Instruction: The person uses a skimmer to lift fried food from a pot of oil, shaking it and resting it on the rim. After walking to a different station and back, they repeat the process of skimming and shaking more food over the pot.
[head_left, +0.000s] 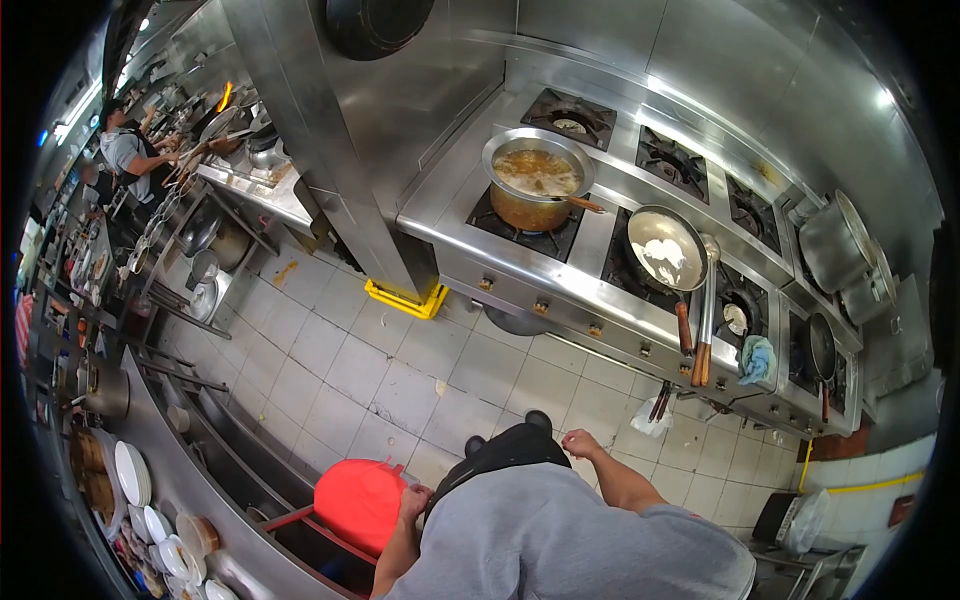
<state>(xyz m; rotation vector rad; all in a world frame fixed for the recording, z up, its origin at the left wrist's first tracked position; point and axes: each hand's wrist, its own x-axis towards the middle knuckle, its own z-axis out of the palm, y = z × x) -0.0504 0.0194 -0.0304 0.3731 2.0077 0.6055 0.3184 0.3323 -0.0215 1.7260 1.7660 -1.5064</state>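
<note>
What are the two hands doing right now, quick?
Left hand: closed in a loose fist beside the red lid; whether it grips anything cannot be told.
Right hand: loosely curled, holding nothing visible.

Bright overhead light glared off the steel stove (560, 265); fisheye distortion bent the edges, and black vignetting filled the corners.

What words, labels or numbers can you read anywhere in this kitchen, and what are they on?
No readable text anywhere.
Stove: knobs and front panel show no legible marking.
Pot and pan: no brand visible.
Yellow floor piece: plain.
Red lid near the left hand: plain.
Far counters: too small and blurred to tell.
</note>
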